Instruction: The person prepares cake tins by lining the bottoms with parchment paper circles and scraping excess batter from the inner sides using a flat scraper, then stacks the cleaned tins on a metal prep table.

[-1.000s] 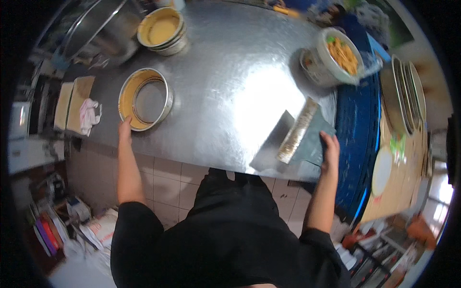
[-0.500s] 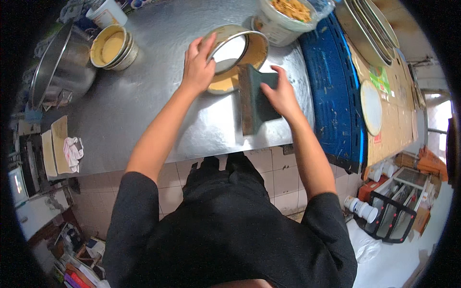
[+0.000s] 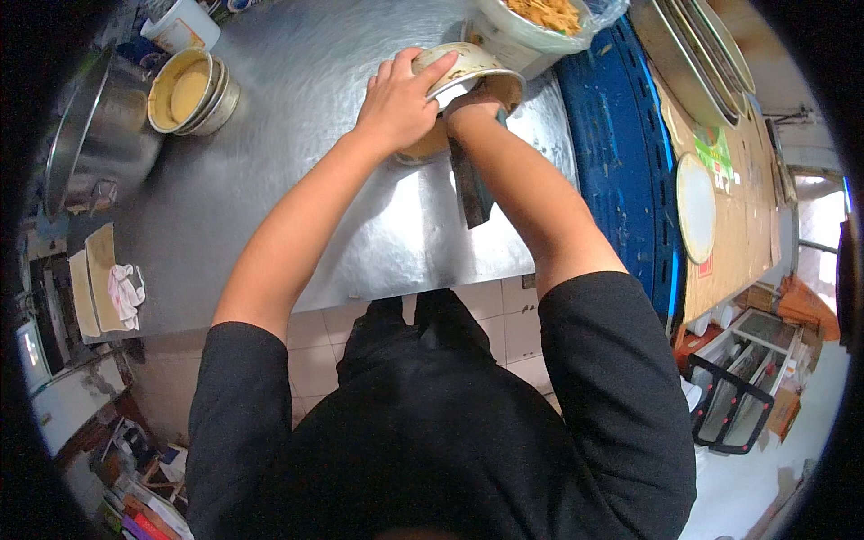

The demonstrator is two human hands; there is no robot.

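On the steel table [image 3: 288, 135], just beside the white tub [image 3: 520, 47], the round tin [image 3: 463, 59] tilts. The dark scraper [image 3: 470, 184] slants beneath my right forearm. My left hand [image 3: 396, 101], fingers spread, grips the tin; my right hand [image 3: 472, 110] enters its mouth, fingers hidden, their hold I can't tell.

A steel bowl [image 3: 108, 144] and pinkish cloth [image 3: 126, 295] sit left, a pale disc [image 3: 696, 207] on cardboard [image 3: 740, 234] right.

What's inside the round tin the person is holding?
The right hand is in the round tin, and some yellowish inner wall shows. What the hand touches can't be seen: the hand and the tin's side cover it.
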